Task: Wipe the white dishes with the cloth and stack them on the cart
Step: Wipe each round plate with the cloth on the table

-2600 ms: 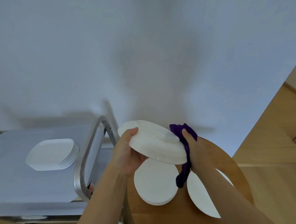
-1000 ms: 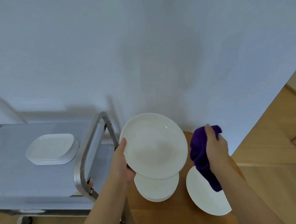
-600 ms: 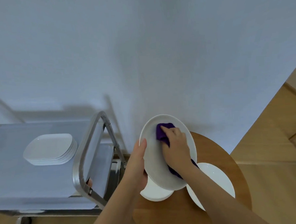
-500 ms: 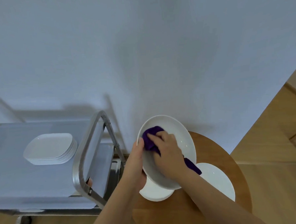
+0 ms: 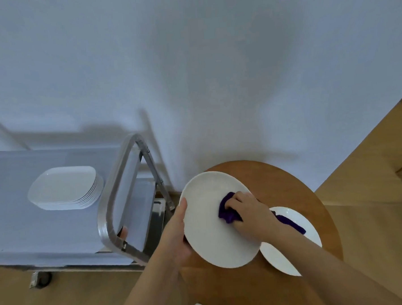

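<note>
no brand, label or writing can be read anywhere.

the wall (image 5: 191, 71) is plain, matt and pale blue-white, filling the upper part of the view. the wooden floor (image 5: 372, 190) runs along the right and bottom. the cart (image 5: 48, 230) stands at the left, with a flat pale top and a rounded, shiny metal handle (image 5: 114, 196) at its right end; 1 caster (image 5: 42, 280) shows under its near edge. the round table (image 5: 290, 185) is smooth brown wood, just right of the cart.

the held plate (image 5: 210, 221) is round, white and glossy, tilted over the left edge of the table. the left hand (image 5: 176, 237) grips its left rim, thumb on the upper face, fingers hidden underneath. the right hand (image 5: 252, 217) is curled around the bunched purple cloth (image 5: 227, 210) and presses it on the middle of the plate's face; a tail of cloth trails out behind the wrist.

a stack of squarish white plates (image 5: 64, 187) with rounded corners sits near the middle of the cart top. a second round plate (image 5: 293, 240) lies flat near the right edge of the table, partly under the held plate and the right forearm.
</note>
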A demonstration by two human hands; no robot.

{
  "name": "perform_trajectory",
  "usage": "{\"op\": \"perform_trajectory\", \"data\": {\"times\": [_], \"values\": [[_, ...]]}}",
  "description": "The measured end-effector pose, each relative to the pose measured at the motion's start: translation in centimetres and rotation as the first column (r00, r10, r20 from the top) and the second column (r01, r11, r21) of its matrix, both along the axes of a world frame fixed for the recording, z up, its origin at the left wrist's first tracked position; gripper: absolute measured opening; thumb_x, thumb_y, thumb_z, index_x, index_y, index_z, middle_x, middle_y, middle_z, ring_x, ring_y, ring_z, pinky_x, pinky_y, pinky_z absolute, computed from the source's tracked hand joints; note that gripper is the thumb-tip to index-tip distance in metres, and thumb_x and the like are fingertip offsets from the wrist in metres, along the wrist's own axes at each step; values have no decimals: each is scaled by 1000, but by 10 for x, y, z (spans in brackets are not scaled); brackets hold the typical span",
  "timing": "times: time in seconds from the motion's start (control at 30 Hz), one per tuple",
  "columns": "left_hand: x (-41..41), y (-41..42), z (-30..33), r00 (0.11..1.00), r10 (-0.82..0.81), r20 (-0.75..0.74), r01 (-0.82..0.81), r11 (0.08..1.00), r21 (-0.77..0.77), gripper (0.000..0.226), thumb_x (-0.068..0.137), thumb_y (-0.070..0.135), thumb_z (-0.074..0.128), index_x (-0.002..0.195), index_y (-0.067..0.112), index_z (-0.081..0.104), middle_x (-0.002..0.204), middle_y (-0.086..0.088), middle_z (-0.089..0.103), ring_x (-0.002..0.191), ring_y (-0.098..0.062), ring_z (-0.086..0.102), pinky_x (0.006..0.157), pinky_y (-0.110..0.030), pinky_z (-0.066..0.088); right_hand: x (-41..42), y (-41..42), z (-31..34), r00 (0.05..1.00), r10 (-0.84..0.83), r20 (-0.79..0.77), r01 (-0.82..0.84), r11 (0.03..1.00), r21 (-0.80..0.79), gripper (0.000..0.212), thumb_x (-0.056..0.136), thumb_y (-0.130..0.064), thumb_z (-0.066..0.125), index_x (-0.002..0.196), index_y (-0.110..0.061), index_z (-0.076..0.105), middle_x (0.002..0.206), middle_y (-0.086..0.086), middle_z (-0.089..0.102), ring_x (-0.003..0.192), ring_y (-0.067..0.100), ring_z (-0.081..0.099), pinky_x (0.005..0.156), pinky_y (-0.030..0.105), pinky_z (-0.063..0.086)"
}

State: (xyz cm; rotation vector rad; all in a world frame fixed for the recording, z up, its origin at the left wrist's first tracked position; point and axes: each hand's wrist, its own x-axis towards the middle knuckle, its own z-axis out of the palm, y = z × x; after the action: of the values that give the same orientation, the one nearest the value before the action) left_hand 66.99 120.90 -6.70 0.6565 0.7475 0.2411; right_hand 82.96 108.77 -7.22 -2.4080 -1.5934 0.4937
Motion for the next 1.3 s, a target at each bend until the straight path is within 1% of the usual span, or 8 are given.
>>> {"op": "perform_trajectory", "data": {"times": [0.2, 0.33, 0.43, 0.63, 0.73, 0.9, 1.13, 1.3], "values": [[0, 3, -45, 954, 50, -294, -63, 997, -36, 49, 86, 57, 48, 118, 21, 59, 119, -15, 65, 108, -40, 61, 94, -58, 48, 9, 16, -35, 982, -189, -17, 186, 979, -85, 28, 92, -20, 44, 119, -18, 49, 120, 1, 48, 110, 20, 41, 81, 28, 43], [9, 17, -74, 907, 117, -406, -105, 993, 51, 35, 79, 57, 56, 96, 27, 62, 83, -2, 74, 75, -27, 70, 53, -37, 58, 13, 6, -55, 872, -427, -239, 438, 899, -9, 21, 89, -20, 50, 108, -20, 57, 108, -3, 52, 100, 17, 47, 77, 28, 42], [19, 27, -100, 861, 118, -496, -82, 992, 94, 32, 81, 61, 52, 93, 32, 59, 79, 3, 71, 74, -23, 68, 44, -30, 54, 13, -2, -72, 767, -539, -348, 573, 819, -6, 11, 89, -22, 52, 97, -23, 60, 102, -6, 55, 89, 10, 51, 69, 22, 40], [24, 33, -127, 893, 6, -450, 7, 1000, 29, 59, 78, 66, 50, 125, 31, 57, 122, -5, 66, 111, -35, 62, 90, -56, 52, 1, -14, -88, 633, -618, -466, 696, 718, -7, 25, 88, -22, 56, 84, -45, 47, 90, -23, 51, 83, 1, 52, 64, 10, 35], [37, 34, -136, 777, -2, -630, 138, 976, 167, 63, 91, 65, 31, 144, 31, 35, 144, -5, 45, 130, -34, 45, 105, -58, 39, -3, -15, -91, 618, -621, -482, 707, 707, -5, 24, 89, -21, 56, 88, -43, 46, 88, -25, 49, 82, -1, 52, 65, 8, 34], [41, 44, -149, 581, 244, -776, 186, 889, 419, 64, 95, 54, 42, 146, 20, 26, 149, -11, 34, 132, -35, 40, 108, -55, 37, -1, -13, -96, 624, -607, -492, 696, 718, -5, 21, 89, -17, 57, 94, -35, 47, 87, -22, 49, 81, 0, 51, 67, 8, 36], [27, 49, -187, 466, 103, -879, 556, 739, 381, 62, 97, 55, 26, 149, 21, 28, 150, -12, 36, 137, -37, 34, 111, -60, 29, 3, -14, -103, 626, -600, -498, 683, 730, -21, 19, 89, -13, 58, 101, -27, 52, 94, -15, 51, 83, 0, 50, 68, 7, 36], [28, 40, -196, 429, 52, -902, 561, 767, 311, 67, 96, 56, 29, 150, 16, 24, 150, -14, 37, 137, -40, 34, 111, -60, 28, 3, -21, -111, 606, -629, -486, 698, 714, -53, 19, 90, -14, 58, 108, -18, 56, 98, -11, 53, 82, 2, 48, 68, 6, 36]]}}
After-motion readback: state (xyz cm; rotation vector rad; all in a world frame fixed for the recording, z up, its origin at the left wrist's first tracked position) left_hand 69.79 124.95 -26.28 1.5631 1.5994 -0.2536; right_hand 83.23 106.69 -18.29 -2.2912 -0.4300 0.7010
